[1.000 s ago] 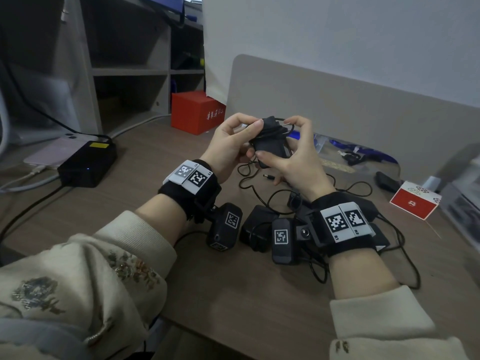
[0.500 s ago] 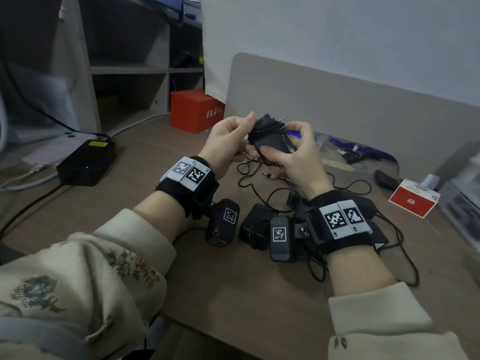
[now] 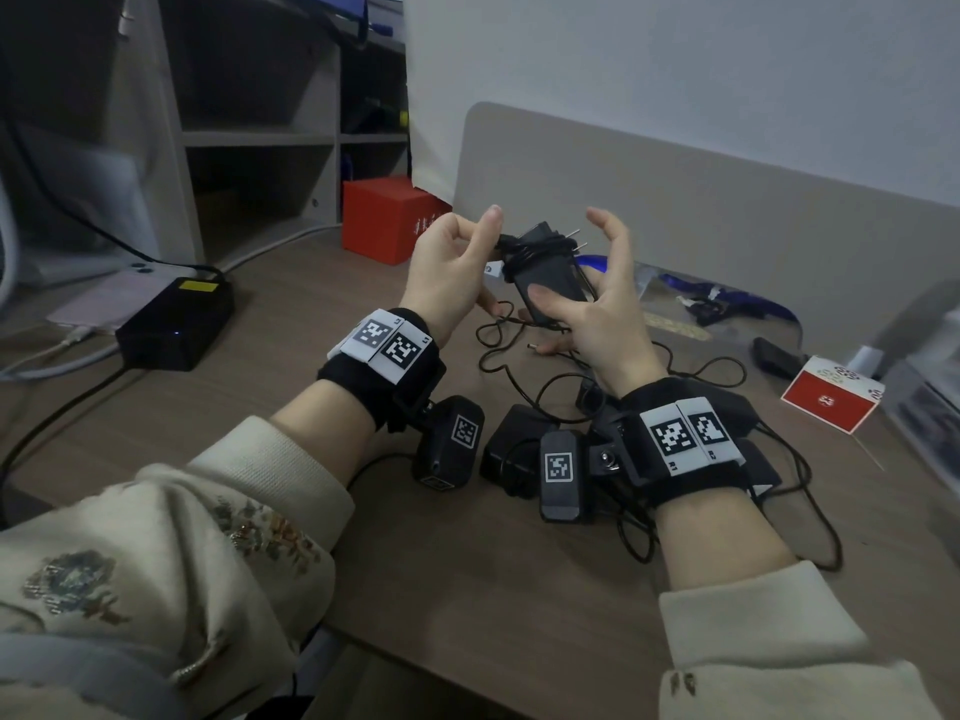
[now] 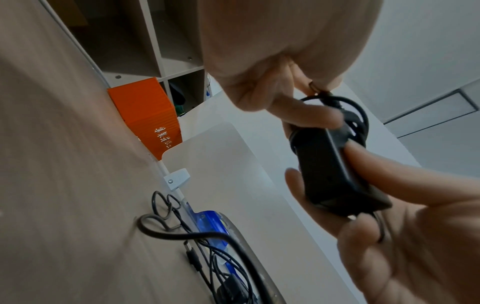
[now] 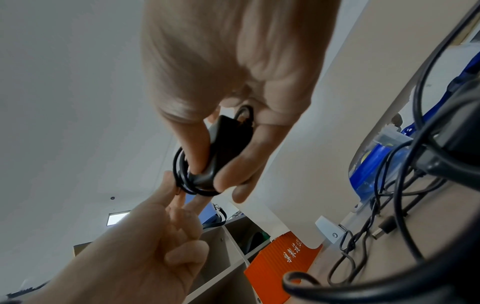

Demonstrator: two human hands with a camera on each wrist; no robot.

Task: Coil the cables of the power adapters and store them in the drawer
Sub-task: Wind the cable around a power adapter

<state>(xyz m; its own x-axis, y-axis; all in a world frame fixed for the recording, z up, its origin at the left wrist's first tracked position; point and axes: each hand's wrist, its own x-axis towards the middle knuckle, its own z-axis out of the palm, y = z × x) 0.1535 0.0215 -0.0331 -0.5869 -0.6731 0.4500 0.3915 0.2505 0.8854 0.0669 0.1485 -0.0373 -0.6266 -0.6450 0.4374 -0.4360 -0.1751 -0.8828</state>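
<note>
Above desk (image 3: 218,407): right hand (image 3: 597,314) grips adapter (image 3: 550,278); left hand (image 3: 452,267) pinches cable (image 5: 182,174), pinch visible only from wrist views.

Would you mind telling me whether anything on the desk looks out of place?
Yes: loose cables sprawl tangled around the adapters lying on the desk, uncoiled, unlike the wrapped adapter in the hands.

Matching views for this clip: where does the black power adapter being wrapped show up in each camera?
Head: power adapter upper centre, between both hands.
Left wrist: right of centre, gripped by fingers.
Right wrist: centre, below the palm.
Shared landmark: red box by the divider.
</note>
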